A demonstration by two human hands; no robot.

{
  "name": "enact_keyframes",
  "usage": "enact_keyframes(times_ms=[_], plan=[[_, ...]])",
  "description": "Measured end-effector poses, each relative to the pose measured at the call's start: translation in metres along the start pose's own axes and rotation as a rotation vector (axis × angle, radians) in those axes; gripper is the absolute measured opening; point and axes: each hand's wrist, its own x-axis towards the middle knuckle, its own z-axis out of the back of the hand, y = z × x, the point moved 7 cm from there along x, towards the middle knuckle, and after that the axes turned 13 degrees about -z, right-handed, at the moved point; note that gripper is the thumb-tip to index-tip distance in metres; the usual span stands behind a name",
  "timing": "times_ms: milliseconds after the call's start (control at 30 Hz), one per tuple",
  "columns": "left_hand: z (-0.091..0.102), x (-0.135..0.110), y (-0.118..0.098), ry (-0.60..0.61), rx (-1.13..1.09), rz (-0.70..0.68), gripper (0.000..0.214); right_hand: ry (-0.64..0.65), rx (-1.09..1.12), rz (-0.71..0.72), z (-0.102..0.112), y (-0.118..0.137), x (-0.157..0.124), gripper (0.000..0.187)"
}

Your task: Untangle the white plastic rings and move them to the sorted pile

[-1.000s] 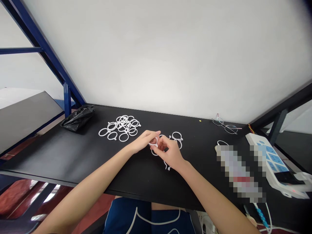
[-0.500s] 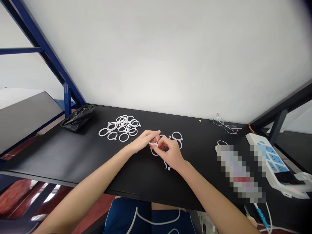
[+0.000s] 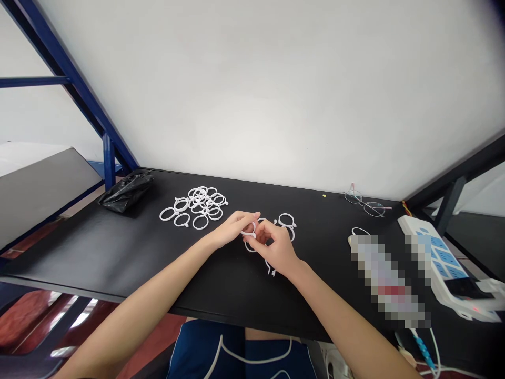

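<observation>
Above the black table, my left hand and my right hand meet around a small white plastic ring. The left fingers are closed on the ring's far left side. The right thumb and index finger pinch it near its small knob. Beneath and beside my right hand lie several more white rings, partly covered by the fingers. One of them, close to the right wrist, shows open ends. To the left of my hands rests a loose pile of white rings, each with a small knob.
A crumpled black plastic bag lies at the table's left end. On the right are glasses, a blurred-out device with a cable, and a white power strip. A white wall rises behind the black table.
</observation>
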Motion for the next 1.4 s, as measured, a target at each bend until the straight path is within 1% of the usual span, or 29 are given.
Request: enact_keyframes(times_ms=[467,633,733,833,1000,1167,1400], plan=[[-0.003,-0.001,-0.002,0.026,0.016,-0.014,0.050,-0.015,-0.004,0.001,0.000,0.000,0.000,0.025],[-0.001,0.000,0.002,0.028,0.010,-0.038,0.044,-0.046,-0.047,0.030,0.001,-0.002,0.000,0.034],[0.000,0.001,0.005,0.031,-0.011,-0.049,0.037,-0.063,-0.040,0.045,0.002,-0.002,0.000,0.034],[0.000,0.001,0.007,0.022,-0.042,-0.053,0.030,-0.071,-0.009,0.038,0.003,-0.002,0.000,0.032],[0.003,0.002,0.009,0.000,-0.052,-0.051,0.026,-0.069,0.058,0.013,0.004,-0.002,0.001,0.022],[0.008,0.002,0.012,-0.040,-0.049,-0.054,0.016,-0.101,0.057,0.050,0.007,0.001,0.000,0.016],[0.010,0.002,0.011,-0.091,-0.067,-0.049,0.013,-0.108,0.064,0.082,0.007,0.002,-0.002,0.012]])
